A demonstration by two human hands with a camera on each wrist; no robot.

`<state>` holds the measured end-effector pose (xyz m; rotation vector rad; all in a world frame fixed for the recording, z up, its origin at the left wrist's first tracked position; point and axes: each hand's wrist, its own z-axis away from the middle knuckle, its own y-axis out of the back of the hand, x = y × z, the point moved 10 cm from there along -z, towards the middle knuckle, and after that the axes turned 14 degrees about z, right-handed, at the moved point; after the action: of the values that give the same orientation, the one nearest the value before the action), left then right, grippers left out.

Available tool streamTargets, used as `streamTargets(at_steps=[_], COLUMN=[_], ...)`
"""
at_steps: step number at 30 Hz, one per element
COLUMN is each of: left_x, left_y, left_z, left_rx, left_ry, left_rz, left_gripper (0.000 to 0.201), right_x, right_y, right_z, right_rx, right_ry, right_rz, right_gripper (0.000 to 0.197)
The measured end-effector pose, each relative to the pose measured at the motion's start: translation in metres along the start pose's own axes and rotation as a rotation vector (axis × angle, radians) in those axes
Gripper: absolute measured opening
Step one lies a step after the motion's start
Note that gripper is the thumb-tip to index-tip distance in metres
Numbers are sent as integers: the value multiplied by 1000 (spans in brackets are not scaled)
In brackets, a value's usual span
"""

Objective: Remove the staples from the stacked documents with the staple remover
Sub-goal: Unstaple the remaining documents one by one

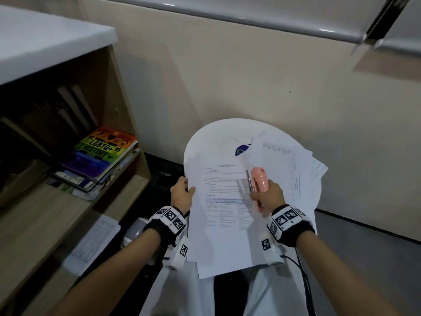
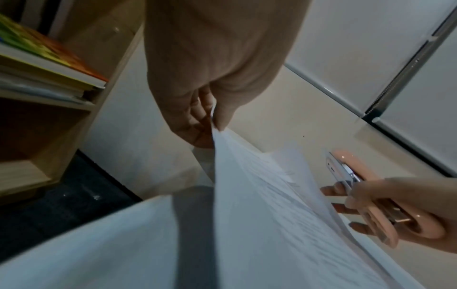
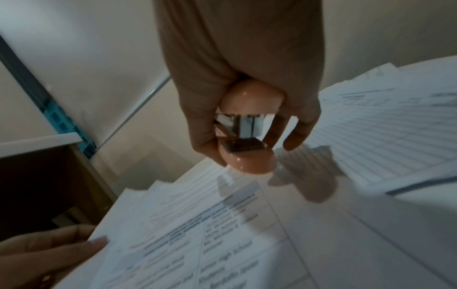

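Holding the stack of white printed documents [image 1: 224,215] by its left edge, the left hand [image 1: 182,194] pinches the sheets over a round white surface [image 1: 205,142]. Right hand [image 1: 268,195] is wrapped around a pink plastic stapler-style staple remover [image 1: 258,179], hovering just above the top page.

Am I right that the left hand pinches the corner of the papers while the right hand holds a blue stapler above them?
Not quite: the stapler is pink, not blue, as the head view and the right wrist view show. The rest holds: the left hand pinches the corner of the papers, and the right hand holds the stapler above them.
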<state>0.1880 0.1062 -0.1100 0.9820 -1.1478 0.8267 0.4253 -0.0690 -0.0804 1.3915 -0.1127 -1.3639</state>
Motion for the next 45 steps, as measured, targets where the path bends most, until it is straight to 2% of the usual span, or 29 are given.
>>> streamTargets(at_steps=[4, 8, 14, 18, 23, 28, 31, 37, 39, 42, 45], left_x=[14, 11, 0, -7, -13, -27, -29, -1, 3, -3, -1], left_y=[3, 9, 22, 20, 23, 32, 22, 5, -3, -25, -29], left_z=[0, -4, -20, -24, -28, -32, -28, -18, -16, -12, -13], left_rx=[2, 14, 74, 46, 94, 153, 114, 50, -25, -203, -224], left_ry=[-92, -114, -82, -42, -8, 87, 139, -59, -78, 67, 102], left_rz=[9, 73, -3, 76, 95, 200, 289, 229, 255, 325, 347], left_gripper=[18, 21, 8, 9, 8, 23, 34, 16, 14, 22, 27], right_x=[3, 6, 15, 26, 46, 60, 55, 40, 38, 36, 32], right_y=[-7, -13, 2, 3, 3, 14, 8, -14, -18, -20, -17], right_z=[-4, -5, -12, -16, -22, -22, -18, -12, -9, -5, 2], right_rx=[-2, -12, -49, -92, -12, -13, -67, -84, -79, -85, -95], right_ry=[8, 27, 54, 68, 9, -42, -10, -7, -11, 0, 5], right_rz=[-14, 14, 60, 97, -6, -114, -72, -13, 0, -23, -120], right_gripper=[37, 48, 36, 34, 34, 29, 34, 40, 43, 41, 36])
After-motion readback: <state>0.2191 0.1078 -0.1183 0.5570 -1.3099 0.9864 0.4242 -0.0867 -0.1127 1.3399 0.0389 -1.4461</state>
